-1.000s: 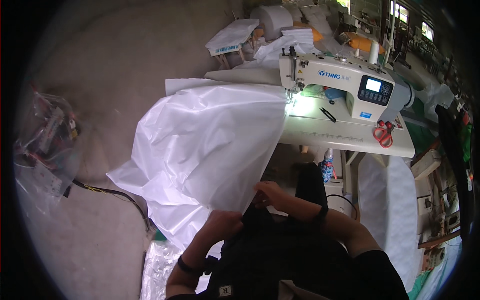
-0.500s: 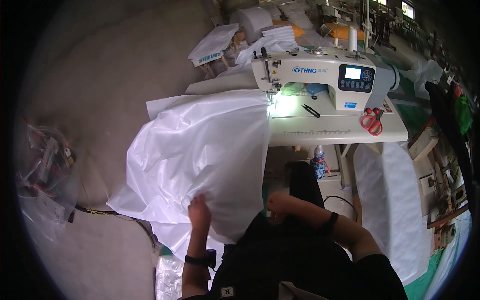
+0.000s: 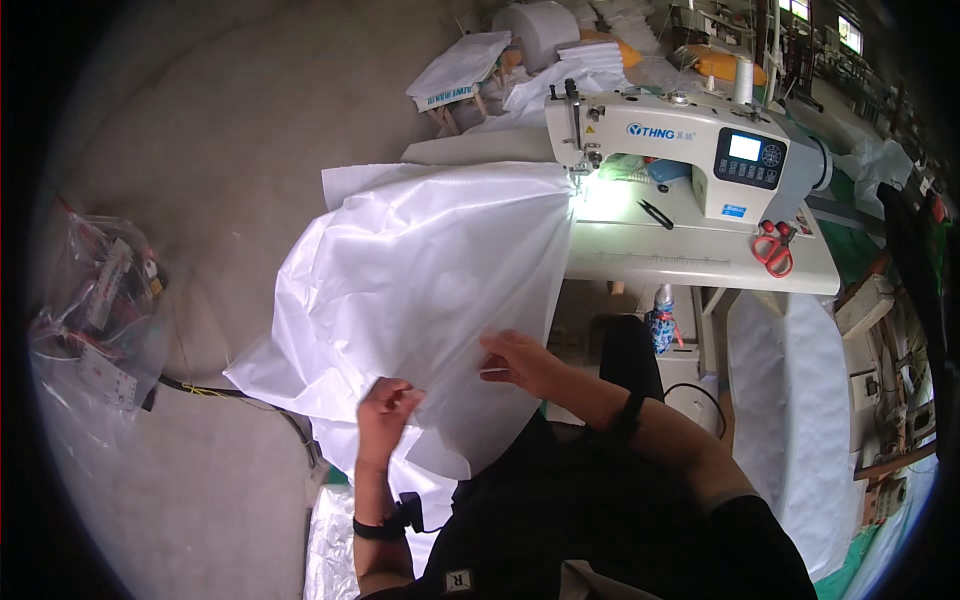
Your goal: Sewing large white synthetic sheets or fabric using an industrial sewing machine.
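A large white plastic-like sheet (image 3: 400,260) runs from under the needle area of a white sewing machine (image 3: 650,140) down toward my lap, wrinkled on its left side. My left hand (image 3: 385,408) is closed at the lower part of the sheet, with a fold pinched between thumb and fingers. To its right, my right hand (image 3: 515,362) is over the sheet near its right edge. Its thumb and fingers are apart, and nothing shows between them. The machine's lamp lights the sheet's upper corner, where the needle is.
Black thread snips (image 3: 656,214) and red-handled scissors (image 3: 773,250) lie on the machine table (image 3: 690,262). A clear plastic bag (image 3: 95,330) with things in it sits at the left. More white sheeting (image 3: 790,420) hangs at the right. White rolls and stacks (image 3: 538,35) stand behind.
My right hand has moved up and left from beside my lap onto the sheet, and its fingers have spread. My left hand has shifted slightly left. The view has swung a little.
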